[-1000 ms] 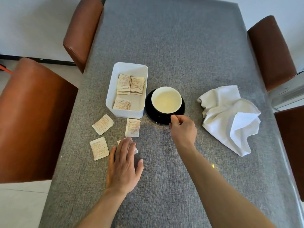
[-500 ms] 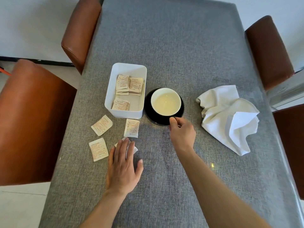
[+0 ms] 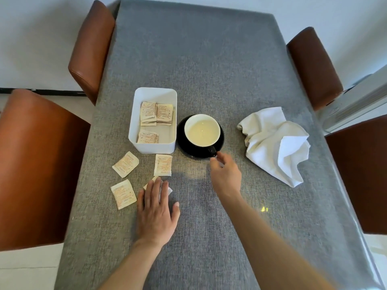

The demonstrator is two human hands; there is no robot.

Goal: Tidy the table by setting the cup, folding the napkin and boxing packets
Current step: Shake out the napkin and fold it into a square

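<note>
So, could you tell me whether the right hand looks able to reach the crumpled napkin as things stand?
Probably yes: the right hand is empty beside the cup, and only bare tablecloth lies between it and the napkin.

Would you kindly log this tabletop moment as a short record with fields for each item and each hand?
cup: upright on the black saucer, handle toward the person
white box: left of the saucer, several packets inside
loose packets: three in full view on the cloth; a fourth partly under the left hand
napkin: crumpled, unfolded, right of the cup
left hand: flat on the table, fingers over a packet
right hand: empty, just off the cup handle, fingers loosely curled
</note>
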